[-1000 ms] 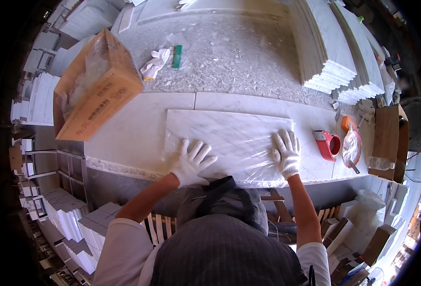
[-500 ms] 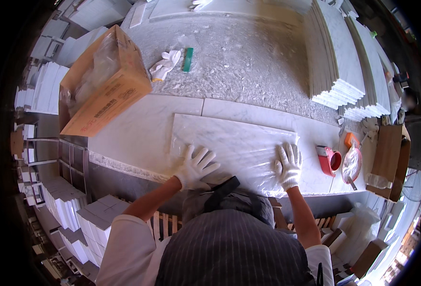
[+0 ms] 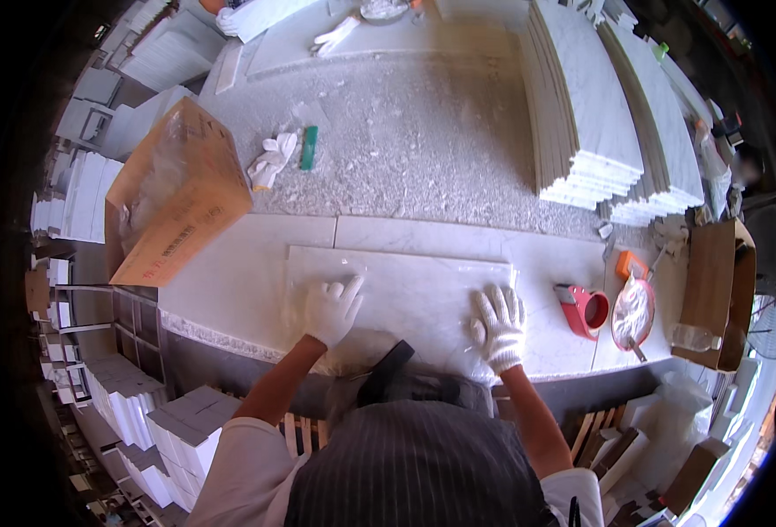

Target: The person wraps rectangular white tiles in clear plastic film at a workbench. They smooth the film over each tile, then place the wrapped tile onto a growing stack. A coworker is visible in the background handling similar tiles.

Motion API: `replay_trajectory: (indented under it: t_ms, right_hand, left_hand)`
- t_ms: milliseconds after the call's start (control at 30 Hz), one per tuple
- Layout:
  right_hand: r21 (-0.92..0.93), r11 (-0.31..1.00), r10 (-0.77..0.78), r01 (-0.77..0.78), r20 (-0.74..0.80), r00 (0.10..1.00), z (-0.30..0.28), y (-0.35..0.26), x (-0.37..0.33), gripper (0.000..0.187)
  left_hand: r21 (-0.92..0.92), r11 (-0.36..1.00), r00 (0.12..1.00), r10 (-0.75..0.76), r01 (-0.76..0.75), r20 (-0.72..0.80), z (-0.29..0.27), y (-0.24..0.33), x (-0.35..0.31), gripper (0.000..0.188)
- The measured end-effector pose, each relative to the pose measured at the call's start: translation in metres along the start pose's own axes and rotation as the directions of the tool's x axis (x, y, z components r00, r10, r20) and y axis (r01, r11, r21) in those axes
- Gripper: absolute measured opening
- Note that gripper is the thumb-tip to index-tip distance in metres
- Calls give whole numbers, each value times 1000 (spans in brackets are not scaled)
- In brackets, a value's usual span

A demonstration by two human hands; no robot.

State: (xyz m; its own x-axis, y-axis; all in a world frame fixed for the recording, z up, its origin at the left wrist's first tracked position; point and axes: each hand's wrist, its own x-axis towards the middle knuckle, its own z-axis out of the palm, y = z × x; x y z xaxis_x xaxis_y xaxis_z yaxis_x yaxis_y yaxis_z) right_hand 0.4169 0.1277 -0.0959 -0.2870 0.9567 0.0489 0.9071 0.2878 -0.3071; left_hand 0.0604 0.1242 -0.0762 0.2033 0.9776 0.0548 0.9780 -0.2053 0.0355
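A white marble slab [image 3: 406, 279] under clear plastic film lies on the bench in front of me. Toward its left end rests my left hand [image 3: 333, 312] in a white knit glove, open, with its fingers stretched away from me. My right hand [image 3: 500, 332], gloved alike, lies flat and open near the slab's right end, fingers somewhat spread. Neither hand grips anything. To the right of the slab stands a red tape dispenser [image 3: 569, 309]. Beyond it are an orange block-like thing [image 3: 631, 263] and a reddish dish [image 3: 617, 318] with silvery-white contents and a blade across its rim.
An open cardboard box [image 3: 177, 233] with plastic inside stands at the left. Near it lie spare gloves [image 3: 274, 160] and a green bar [image 3: 309, 147]. Stacked slabs [image 3: 581, 97] rise at the far right. Another person's gloved hand [image 3: 227, 22] is at the upper left.
The view has shifted, bringing more of the far side into sight. My left hand's fingers are closer together and point farther forward. My right hand stays flat at the slab's right end.
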Motion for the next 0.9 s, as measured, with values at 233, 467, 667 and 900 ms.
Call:
replay_trajectory:
  t_ms: [233,467,667,900]
  right_hand:
    - [38,999,7,-6,-25,1000,-2,3,-1,52]
    - [48,999,-19,20,-36,999,-12,7,-1,53]
    - [100,994,-40,50,-98,994,-20,7,2,49]
    - [113,991,-56,73,-146,988,-33,6,10,47]
  left_hand:
    - [103,966,966,-222,236,-131,-1,-36,3,38]
    - [159,926,937,-321,341,-141,18,-78,25,44]
    - [-18,999,971,37,-43,-237,-31,6,166,49]
    - [-62,753,737,618,-655,-273,-124,210,327,48]
